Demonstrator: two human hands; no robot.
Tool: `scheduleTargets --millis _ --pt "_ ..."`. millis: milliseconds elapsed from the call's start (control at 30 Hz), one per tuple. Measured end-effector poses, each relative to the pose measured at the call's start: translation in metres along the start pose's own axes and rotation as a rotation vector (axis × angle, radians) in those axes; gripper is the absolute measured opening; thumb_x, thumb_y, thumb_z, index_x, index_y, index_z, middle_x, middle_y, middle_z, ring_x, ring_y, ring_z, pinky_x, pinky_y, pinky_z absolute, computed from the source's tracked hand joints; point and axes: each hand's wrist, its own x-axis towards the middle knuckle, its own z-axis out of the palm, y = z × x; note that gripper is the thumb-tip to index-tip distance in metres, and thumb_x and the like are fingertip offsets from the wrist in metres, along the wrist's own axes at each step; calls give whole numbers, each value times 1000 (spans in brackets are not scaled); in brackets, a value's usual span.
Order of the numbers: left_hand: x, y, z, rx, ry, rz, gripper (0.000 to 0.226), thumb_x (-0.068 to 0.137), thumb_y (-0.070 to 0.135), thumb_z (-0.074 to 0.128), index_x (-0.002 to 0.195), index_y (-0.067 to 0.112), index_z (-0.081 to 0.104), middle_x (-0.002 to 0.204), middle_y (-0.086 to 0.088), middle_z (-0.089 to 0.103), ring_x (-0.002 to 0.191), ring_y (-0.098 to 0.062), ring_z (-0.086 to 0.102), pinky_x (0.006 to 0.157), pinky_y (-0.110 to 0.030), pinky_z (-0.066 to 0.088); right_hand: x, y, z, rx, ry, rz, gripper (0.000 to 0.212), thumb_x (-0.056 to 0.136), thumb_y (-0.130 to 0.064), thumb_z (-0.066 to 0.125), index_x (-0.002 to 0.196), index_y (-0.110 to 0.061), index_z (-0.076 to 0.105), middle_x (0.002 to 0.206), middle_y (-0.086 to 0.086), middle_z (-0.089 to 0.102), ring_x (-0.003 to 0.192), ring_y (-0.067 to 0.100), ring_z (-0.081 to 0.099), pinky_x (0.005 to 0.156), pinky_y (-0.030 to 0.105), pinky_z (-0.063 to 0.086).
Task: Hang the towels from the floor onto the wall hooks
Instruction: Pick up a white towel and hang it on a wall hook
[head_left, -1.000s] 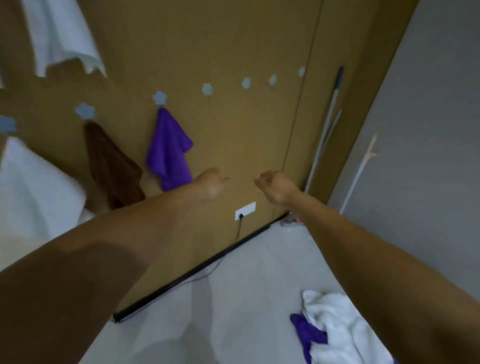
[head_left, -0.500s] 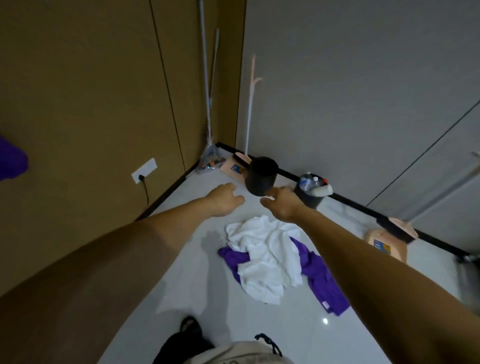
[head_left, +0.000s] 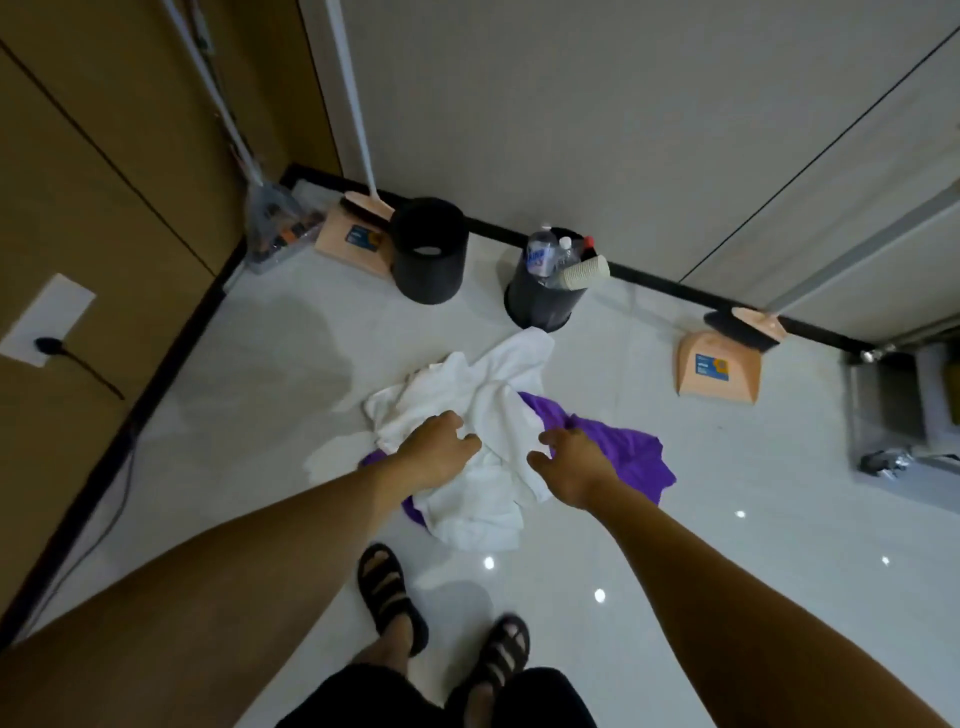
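A crumpled white towel (head_left: 488, 395) lies on the pale tiled floor, heaped over a purple towel (head_left: 631, 452) that sticks out on the right and a little on the left. My left hand (head_left: 434, 449) hovers over the white towel's near left part with fingers spread and holds nothing. My right hand (head_left: 574, 462) hangs open over the seam between the white and purple cloth. Whether either hand touches the fabric I cannot tell. No wall hooks are in sight.
Two black bins stand beyond the towels: an empty one (head_left: 428, 260) and one full of bottles and cups (head_left: 545, 291). Peach dustpans (head_left: 719, 369) and brooms lean on the far wall. A brown wall with a socket (head_left: 47, 319) runs along the left. My sandalled feet (head_left: 389, 587) are below.
My view has swung from the brown wall with hanging towels down to the floor. Both hands have dropped and spread open over the towel heap.
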Motion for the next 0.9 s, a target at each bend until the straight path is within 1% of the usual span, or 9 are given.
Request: scheduleTargets --millis 133,200,300,467,567,633,733,833,900 --pt "80 -36 58 37 -55 -92 50 89 39 48 120 0 50 124 -20 56 112 -33 54 89 -37 42 86 36 57 20 -80 42 50 95 -40 48 138 -15 47 138 13 50 125 31 48 104 39 42" --pt "122 -55 86 34 -54 -113 48 91 38 49 125 4 51 128 -17 56 115 -29 53 94 -35 41 133 59 91 30 -73 47 48 95 -39 49 136 -16 49 137 10 51 125 29 48 103 36 42" --pt "189 -81 135 33 -73 -121 51 93 37 48 137 13 45 140 -10 49 125 -25 47 100 -32 36 200 105 145 43 -64 89 44 94 -34 50 134 -17 52 135 8 52 122 27 50 98 35 41" --pt "286 -128 223 88 -122 -61 49 94 37 45 138 16 43 139 -7 46 121 -23 49 90 -27 36 292 199 235 64 -98 201 40 95 -27 49 133 -16 51 131 9 56 121 26 51 100 34 39" --pt "317 -159 261 117 -121 -33 47 95 35 46 138 15 43 138 -6 47 120 -22 50 94 -28 37 330 233 278 64 -66 230 41 94 -23 50 135 -18 48 132 7 55 121 25 51 102 36 40" --pt "326 -178 278 129 -130 -21 45 96 34 46 137 15 45 137 -7 48 119 -22 51 97 -29 38 345 244 301 22 -37 219 43 93 -22 53 135 -18 47 130 7 54 118 27 54 99 38 44" --pt "329 -199 293 130 -151 -31 45 96 34 46 137 15 45 138 -5 48 119 -21 50 98 -29 38 359 247 326 -71 21 183 38 89 -17 55 127 -15 51 118 9 58 107 29 58 87 39 48" --pt "329 -207 296 118 -149 -35 44 96 34 47 136 16 46 136 -5 49 118 -21 51 96 -28 39 368 248 335 -94 165 178 19 92 -13 48 108 -9 59 95 9 64 87 31 62 73 37 49" --pt "328 -205 294 103 -152 -31 44 95 34 48 136 16 46 136 -5 48 118 -20 50 96 -28 39 369 250 331 -120 191 143 18 95 -15 45 95 -8 62 78 7 61 71 30 59 63 33 45"
